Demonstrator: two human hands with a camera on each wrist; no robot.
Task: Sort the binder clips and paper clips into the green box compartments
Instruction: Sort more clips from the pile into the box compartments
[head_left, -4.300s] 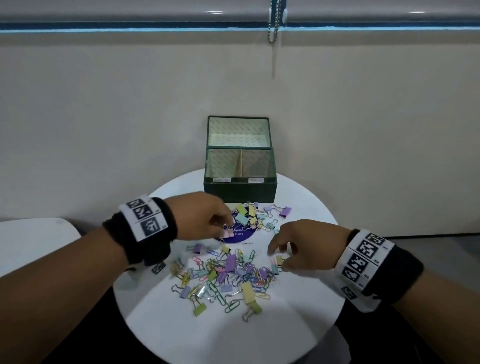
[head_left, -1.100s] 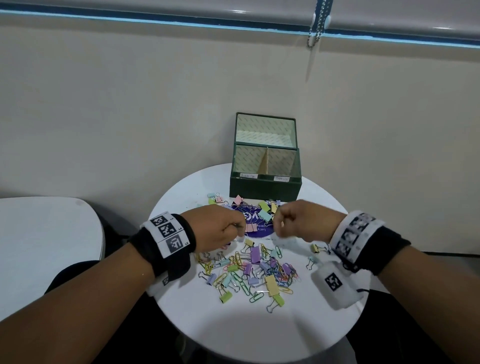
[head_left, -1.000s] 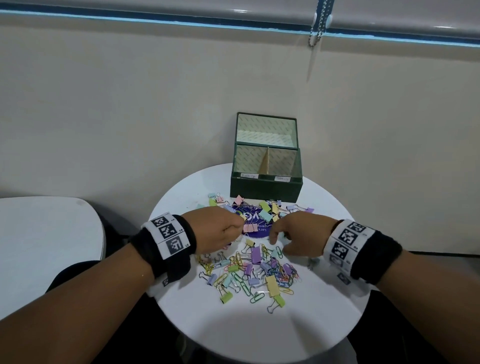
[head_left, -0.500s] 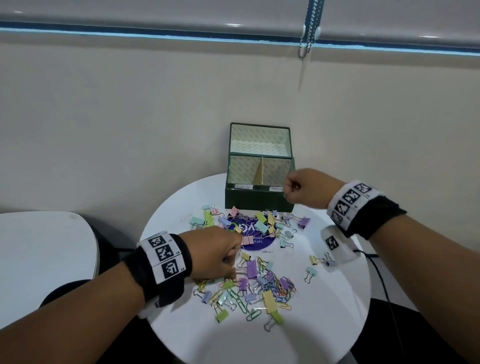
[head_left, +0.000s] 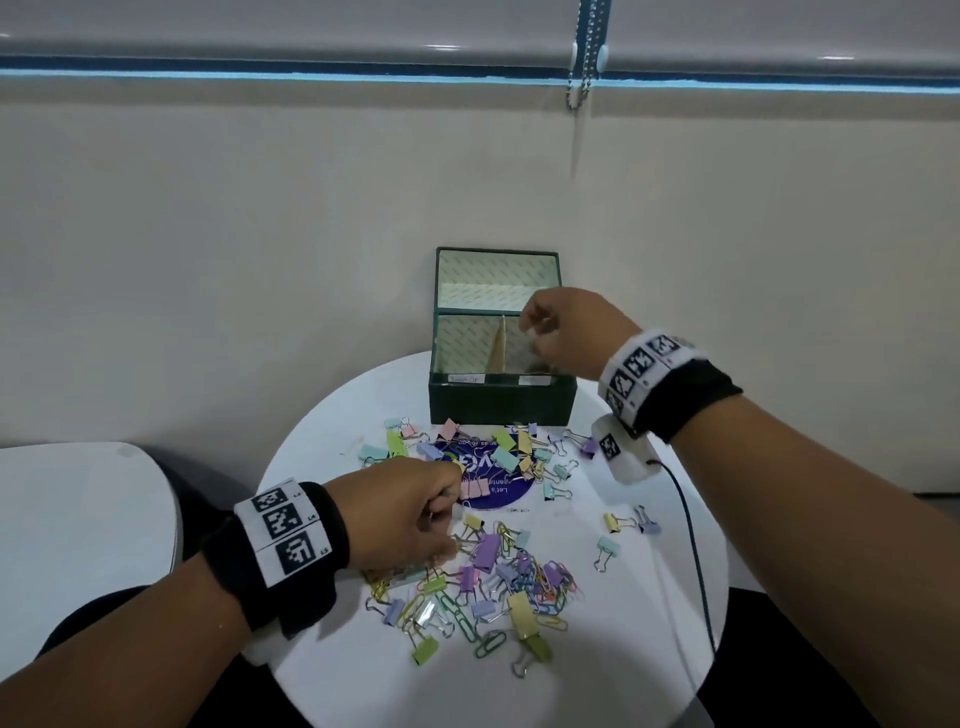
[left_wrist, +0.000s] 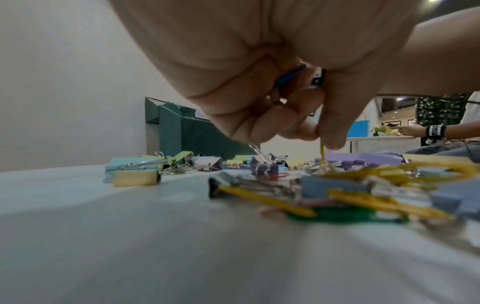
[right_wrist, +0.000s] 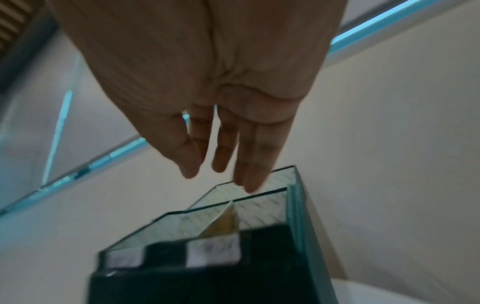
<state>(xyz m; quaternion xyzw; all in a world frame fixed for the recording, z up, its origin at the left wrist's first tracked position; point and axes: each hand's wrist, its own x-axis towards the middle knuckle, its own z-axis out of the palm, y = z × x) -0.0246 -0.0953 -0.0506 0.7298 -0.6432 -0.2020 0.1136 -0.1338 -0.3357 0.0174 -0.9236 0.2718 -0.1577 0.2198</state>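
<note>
The green box (head_left: 501, 410) stands open at the table's far edge, with a divider (head_left: 501, 348) between its two front compartments. My right hand (head_left: 530, 338) hovers over the right compartment; in the right wrist view its fingers (right_wrist: 249, 168) hang straight and empty above the box (right_wrist: 207, 283). Nearer me lies a mixed pile of pastel binder clips and paper clips (head_left: 498, 577). My left hand (head_left: 452, 519) is down on the pile's left edge. In the left wrist view it (left_wrist: 320, 139) pinches a yellow paper clip (left_wrist: 322, 153), with more clips tucked in its curled fingers.
A second scatter of binder clips (head_left: 498, 452) lies around a purple round sticker in front of the box. The round white table (head_left: 623, 649) stands against a beige wall. A black cable (head_left: 691, 545) crosses its right side. Another white table (head_left: 78, 519) is at the left.
My right hand rose from the clips to above the box's right compartment, and its fingers have opened. My left hand has stayed at the pile, still gripping clips.
</note>
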